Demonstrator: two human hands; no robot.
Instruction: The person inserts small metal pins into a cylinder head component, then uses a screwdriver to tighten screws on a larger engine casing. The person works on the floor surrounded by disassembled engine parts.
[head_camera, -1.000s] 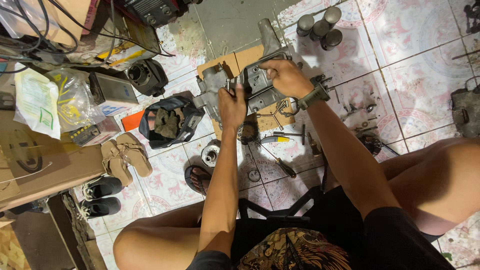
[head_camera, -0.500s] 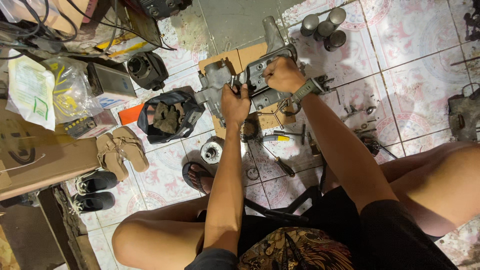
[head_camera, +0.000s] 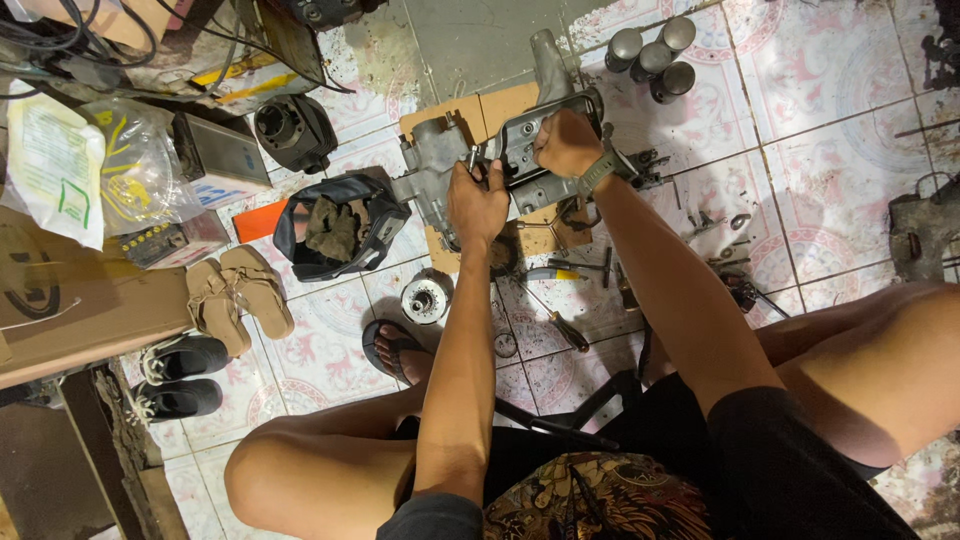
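A grey metal engine casing (head_camera: 445, 150) lies on a piece of cardboard (head_camera: 470, 110) on the tiled floor. My left hand (head_camera: 478, 203) is closed around a slim tool whose tip stands against the casing's middle. My right hand (head_camera: 566, 143), with a watch on the wrist, grips the casing's right half near a dark curved bar. My bare knees frame the view at the lower left and right.
Several metal cylinders (head_camera: 652, 55) stand at the top right. Screwdrivers (head_camera: 557, 322) and small parts are scattered below the casing. A black bag with a rag (head_camera: 335, 228), tan sandals (head_camera: 240, 295), black shoes (head_camera: 180, 372), a cardboard box (head_camera: 70, 305) and a round metal part (head_camera: 425, 298) lie to the left.
Both hands have stayed on the casing. The left hand has shifted slightly on the tool, and the view has drifted a little.
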